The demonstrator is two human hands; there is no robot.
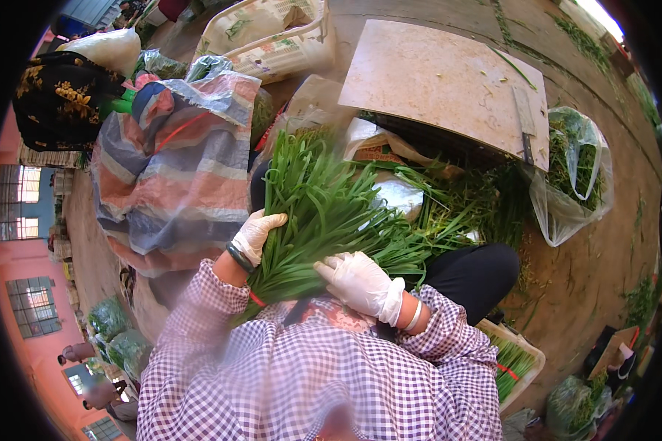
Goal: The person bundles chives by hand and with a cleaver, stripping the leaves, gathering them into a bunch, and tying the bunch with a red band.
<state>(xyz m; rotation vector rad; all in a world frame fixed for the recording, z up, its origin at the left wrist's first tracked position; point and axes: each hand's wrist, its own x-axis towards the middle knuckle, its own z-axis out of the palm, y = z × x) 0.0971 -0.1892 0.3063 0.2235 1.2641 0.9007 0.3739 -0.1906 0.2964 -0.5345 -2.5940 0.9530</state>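
Leaves (pixel 301 180) — in left hand (pixel 256 235), under right fingers (pixel 335 271)

White gloves (pixel 253 237) cover both hands (pixel 362 285); sleeves (pixel 449 329) are checked.

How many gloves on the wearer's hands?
2 white gloves: one on the left hand, gripping the green bunch; one on the right hand, over its leaves. Both show.

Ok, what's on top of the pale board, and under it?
On top: a knife, a long green leaf, small specks. Under: something dark below the near edge; the board covers the rest.
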